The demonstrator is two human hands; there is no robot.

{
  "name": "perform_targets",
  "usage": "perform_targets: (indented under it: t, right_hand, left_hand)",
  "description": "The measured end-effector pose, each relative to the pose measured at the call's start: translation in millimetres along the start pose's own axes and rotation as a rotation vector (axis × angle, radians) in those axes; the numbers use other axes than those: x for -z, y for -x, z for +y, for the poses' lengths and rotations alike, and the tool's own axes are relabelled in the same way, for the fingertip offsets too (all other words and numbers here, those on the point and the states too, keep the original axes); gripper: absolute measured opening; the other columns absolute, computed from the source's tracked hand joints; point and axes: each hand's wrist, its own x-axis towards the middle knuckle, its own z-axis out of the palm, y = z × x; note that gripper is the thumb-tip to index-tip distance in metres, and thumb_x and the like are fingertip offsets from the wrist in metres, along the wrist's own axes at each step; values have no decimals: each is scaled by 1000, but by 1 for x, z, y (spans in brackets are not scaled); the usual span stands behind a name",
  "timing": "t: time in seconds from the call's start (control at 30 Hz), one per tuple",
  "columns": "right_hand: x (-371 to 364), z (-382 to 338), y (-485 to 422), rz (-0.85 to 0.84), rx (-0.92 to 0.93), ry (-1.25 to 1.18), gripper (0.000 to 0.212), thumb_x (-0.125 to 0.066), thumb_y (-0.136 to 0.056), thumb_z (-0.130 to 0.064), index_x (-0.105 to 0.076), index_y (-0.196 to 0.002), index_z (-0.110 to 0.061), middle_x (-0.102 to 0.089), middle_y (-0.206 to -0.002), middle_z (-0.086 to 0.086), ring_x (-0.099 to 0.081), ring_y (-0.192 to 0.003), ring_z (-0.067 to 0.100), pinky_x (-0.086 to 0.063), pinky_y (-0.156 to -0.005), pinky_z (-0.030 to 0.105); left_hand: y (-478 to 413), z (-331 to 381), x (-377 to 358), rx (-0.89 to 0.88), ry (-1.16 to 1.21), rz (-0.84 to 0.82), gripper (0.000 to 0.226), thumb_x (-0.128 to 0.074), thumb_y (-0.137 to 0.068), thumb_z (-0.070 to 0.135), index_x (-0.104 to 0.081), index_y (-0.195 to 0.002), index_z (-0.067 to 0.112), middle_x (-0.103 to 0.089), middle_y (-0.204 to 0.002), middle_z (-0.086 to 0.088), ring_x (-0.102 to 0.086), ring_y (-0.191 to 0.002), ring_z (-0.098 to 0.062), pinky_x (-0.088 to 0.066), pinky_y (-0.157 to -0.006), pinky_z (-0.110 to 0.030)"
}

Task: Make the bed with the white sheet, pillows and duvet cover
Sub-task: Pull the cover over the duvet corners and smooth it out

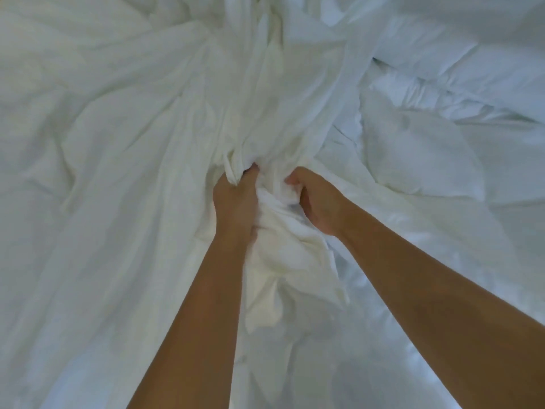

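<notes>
White bedding fills the whole head view. A thin, creased white duvet cover spreads over the left and centre, its folds drawn toward the middle. My left hand and my right hand sit close together there, both with fingers curled into a bunched wad of that fabric. A loose tail of the bunch hangs down between my forearms. To the right lies a puffy white duvet or pillow; I cannot tell which.
More padded white bedding is heaped at the upper right. Rumpled cloth covers the area below my arms. No bed edge, floor or wall shows.
</notes>
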Motion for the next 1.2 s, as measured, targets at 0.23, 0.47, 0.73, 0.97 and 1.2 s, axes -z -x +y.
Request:
perform_targets:
  t: [0.23, 0.47, 0.73, 0.97, 1.2]
  right_hand:
    - [9, -10, 20, -255, 36, 625, 50, -82, -69, -36, -49, -106, -44, -58, -95, -27, -57, -85, -13, -44, -67, 5]
    - [25, -1, 31, -109, -31, 129, 37, -69, -59, -18, -70, -97, -16, -72, -90, 10, -70, -83, 23, -57, -71, 33]
    - [67, 23, 40, 36, -103, 10, 30, -62, -70, -19, -66, -99, -16, -72, -78, 1, -68, -79, 22, -54, -64, 29]
    - [43, 24, 35, 94, -130, 210, 34, -60, -84, -14, -55, -117, -20, -66, -108, 2, -63, -97, 18, -51, -76, 28]
    - [-4, 9, 36, 157, -89, 316, 29, -63, -81, -19, -59, -109, -18, -65, -100, 1, -62, -92, 22, -52, -75, 32]
  left_hand:
    - [-12, 28, -14, 142, -246, -544, 41, -50, -92, 49, -66, -109, 15, -72, -98, -2, -69, -92, -15, -52, -85, -23]
    - [1, 41, -14, 8, -431, -550, 52, -39, -94, 58, -68, -107, 17, -70, -104, 0, -66, -97, -12, -47, -73, -14]
    - [43, -36, 37, -467, -967, -255, 78, -49, -80, 48, -29, -146, 11, -35, -147, -9, -30, -134, -22, -26, -107, -37]
    - [5, -70, 21, -182, -1386, -372, 66, -49, -93, 32, -16, -145, 10, -26, -150, -11, -30, -136, -27, -32, -102, -43]
    - [-11, -11, 62, -522, -1337, -211, 13, -54, -83, 12, -59, -95, 9, -65, -92, -13, -61, -86, -33, -32, -62, -31]
